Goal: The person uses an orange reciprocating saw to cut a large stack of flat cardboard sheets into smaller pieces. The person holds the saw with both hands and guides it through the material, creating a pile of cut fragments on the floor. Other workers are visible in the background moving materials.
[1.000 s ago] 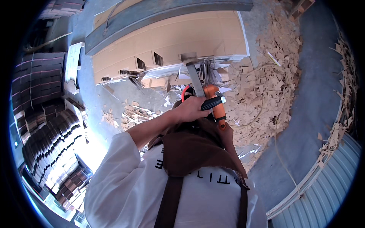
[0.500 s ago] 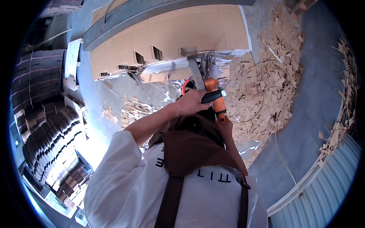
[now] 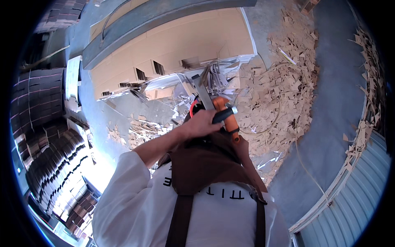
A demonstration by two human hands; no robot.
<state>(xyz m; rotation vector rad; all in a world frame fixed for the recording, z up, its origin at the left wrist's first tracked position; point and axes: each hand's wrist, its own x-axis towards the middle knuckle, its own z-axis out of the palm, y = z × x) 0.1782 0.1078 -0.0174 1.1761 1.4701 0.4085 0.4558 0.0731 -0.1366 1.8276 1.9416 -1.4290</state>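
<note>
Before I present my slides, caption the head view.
Left fingers grip the black handle of an orange tool near stacked cardboard and scraps.

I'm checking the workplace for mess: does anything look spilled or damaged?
Yes. Cardboard scraps lie thickly strewn across the floor, right of the cardboard stack, like a spill. Ragged strips jut from the stack's near edge, looking torn.

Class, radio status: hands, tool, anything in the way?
Left grip: around black handle. Right grip: at orange tool, partly hidden. Bar points toward cardboard stack; ragged strips beside bar.
</note>
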